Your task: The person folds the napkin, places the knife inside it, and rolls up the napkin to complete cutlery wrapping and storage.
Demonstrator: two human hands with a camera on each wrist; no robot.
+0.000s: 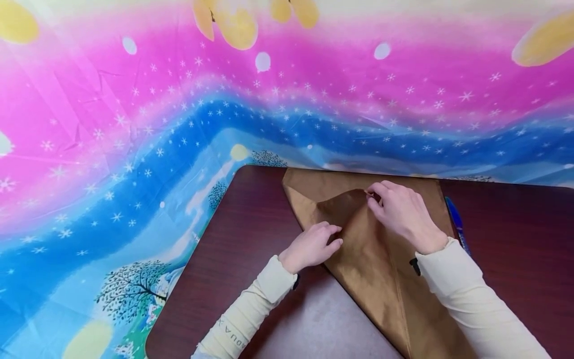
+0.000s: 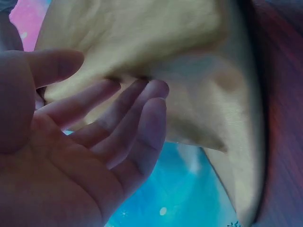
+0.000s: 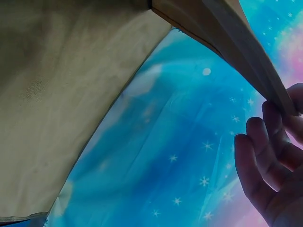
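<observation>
A golden-brown, slightly shiny cloth (image 1: 358,259) lies over the table, with one fold lifted off the layer below. My right hand (image 1: 405,212) pinches the raised edge of this cloth near the table's far side. In the right wrist view, that edge sits between the thumb and forefinger of the right hand (image 3: 279,156), while the other fingers are loosely bent. To the left, my left hand (image 1: 311,244) is beside the fold, thumb apart. The left wrist view shows the left hand (image 2: 94,132) palm up, its fingertips at the cloth (image 2: 142,38); whether they touch it I cannot tell.
The dark red-brown table (image 1: 224,239) has a rounded far-left corner. By the cloth's right edge lies a slim blue object (image 1: 455,214), partly hidden by the right sleeve. A pale grey surface (image 1: 336,319) shows at the front. Behind hangs a pink and blue snowflake-patterned sheet (image 1: 278,119).
</observation>
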